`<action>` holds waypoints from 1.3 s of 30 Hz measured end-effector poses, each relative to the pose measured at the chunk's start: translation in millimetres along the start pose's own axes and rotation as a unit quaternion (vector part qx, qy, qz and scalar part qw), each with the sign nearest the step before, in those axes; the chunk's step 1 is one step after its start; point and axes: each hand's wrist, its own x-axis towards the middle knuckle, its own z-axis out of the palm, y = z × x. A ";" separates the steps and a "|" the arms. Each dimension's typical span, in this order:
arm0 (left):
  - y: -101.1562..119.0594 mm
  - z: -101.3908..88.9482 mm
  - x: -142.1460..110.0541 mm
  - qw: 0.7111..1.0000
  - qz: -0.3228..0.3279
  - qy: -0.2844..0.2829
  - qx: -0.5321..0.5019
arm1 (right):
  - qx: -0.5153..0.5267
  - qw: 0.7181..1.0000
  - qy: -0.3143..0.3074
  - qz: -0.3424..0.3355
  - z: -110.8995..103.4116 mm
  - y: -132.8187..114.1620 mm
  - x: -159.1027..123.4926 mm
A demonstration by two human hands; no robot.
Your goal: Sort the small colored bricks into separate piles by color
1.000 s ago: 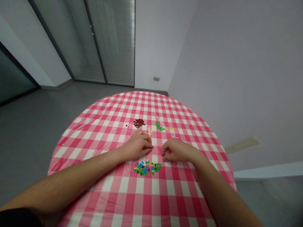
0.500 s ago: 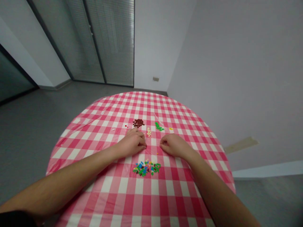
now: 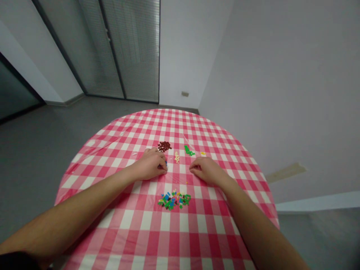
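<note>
My left hand [image 3: 149, 164] rests over the table, left of centre, with thumb and fingertips pinched together. Whatever it may hold is too small to make out. Small blue pieces [image 3: 166, 163] peek out beside its fingers, mostly hidden by the hand. Just beyond it lies a heap of dark brown pieces [image 3: 164, 146]. My right hand [image 3: 207, 170] is curled with thumb and index finger meeting near their tips; I cannot see anything between them. Cream pieces [image 3: 177, 157] lie between the hands, and green pieces [image 3: 189, 150] sit beyond the right one. Nearer to me is a mixed multicoloured pile [image 3: 174, 200].
A red-and-white checked cloth [image 3: 180, 240] covers the round table. A few yellow pieces [image 3: 203, 153] lie beyond my right hand, and a lone orange piece [image 3: 187, 182] sits above the mixed pile. A wall [image 3: 281, 93] stands close on the right.
My left hand has shifted left and slightly away from me, uncovering some blue pieces and covering the small red ones. My right hand has barely moved.
</note>
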 end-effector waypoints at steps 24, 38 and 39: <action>-0.5 -12.8 -3.6 1.000 0.027 0.014 0.006 | 0.028 0.996 0.071 0.043 2.8 -9.8 8.8; 17.9 -10.6 -8.1 0.986 0.142 -0.064 -0.068 | 0.096 0.970 -0.222 -0.002 -4.6 -37.1 -13.8; 18.4 -10.9 -8.2 0.984 0.146 -0.071 -0.071 | 0.085 0.973 -0.214 0.000 -6.4 -36.7 -13.6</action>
